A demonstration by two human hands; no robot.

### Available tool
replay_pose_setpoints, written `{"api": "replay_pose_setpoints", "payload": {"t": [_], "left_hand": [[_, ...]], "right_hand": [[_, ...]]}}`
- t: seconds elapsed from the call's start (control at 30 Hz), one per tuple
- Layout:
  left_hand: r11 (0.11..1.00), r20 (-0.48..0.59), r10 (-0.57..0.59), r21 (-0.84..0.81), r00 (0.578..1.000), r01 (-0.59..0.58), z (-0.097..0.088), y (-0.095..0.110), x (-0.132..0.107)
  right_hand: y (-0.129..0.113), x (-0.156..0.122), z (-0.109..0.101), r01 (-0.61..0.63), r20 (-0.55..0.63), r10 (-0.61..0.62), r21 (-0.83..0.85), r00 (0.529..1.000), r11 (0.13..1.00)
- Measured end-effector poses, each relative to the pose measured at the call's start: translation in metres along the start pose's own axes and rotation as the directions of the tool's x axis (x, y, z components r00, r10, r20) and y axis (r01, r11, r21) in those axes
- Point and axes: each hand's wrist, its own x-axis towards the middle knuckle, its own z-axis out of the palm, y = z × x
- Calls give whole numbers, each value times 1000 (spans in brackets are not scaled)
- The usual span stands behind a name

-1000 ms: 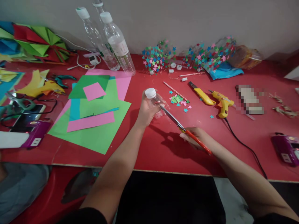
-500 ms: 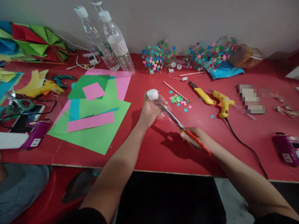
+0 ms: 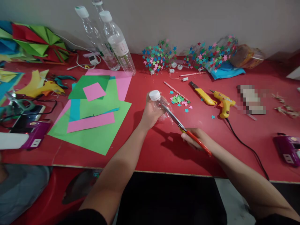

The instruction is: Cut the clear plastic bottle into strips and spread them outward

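Eased slightly rightward over the past second, the white-capped clear bottle top (image 3: 155, 95) sits in the left hand (image 3: 150, 115) above the red table (image 3: 154, 153), near the middle of my head-camera view. Fingers and thumb are wrapped around its side, hiding much of the plastic from me. The right hand (image 3: 199, 133), which has barely moved, is closed around the handles of the red-handled scissors (image 3: 178, 122); their blades reach the plastic, though I cannot tell how far apart they stand. Just beyond lie scattered small stars (image 3: 178, 100) and a slim patterned stick (image 3: 174, 89), with a yellow cutter (image 3: 203, 96) and a yellow glue gun (image 3: 224, 103) farther right, its black cord (image 3: 248, 146) trailing past the right forearm (image 3: 248, 184) to the table's edge. At left, layered coloured paper (image 3: 100, 137) covers the surface, and tall capped bottles (image 3: 119, 47) stand behind it near the grey wall (image 3: 199, 22).
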Motion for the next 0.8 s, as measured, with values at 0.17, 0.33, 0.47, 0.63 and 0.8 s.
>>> {"api": "replay_pose_setpoints", "payload": {"t": [0.17,0.33,0.47,0.63,0.8], "left_hand": [[1000,-2,-12,-8,1000,12,1,0,-1],[1000,-3,-15,-18,1000,15,2,1,-1],[1000,-10,-16,-14,1000,16,4,3,-2],[999,-3,-36,-3,999,36,4,3,-3],[999,-6,-32,-7,999,32,4,3,-3]], "right_hand": [[-2,-2,1,-22,-9,22,25,1000,999],[-7,-4,1,-67,8,66,27,998,997],[-5,-3,-1,-29,28,28,67,999,997],[-2,-2,-2,-3,23,2,24,1000,1000],[-4,-3,-1,-33,2,33,43,999,999]]}}
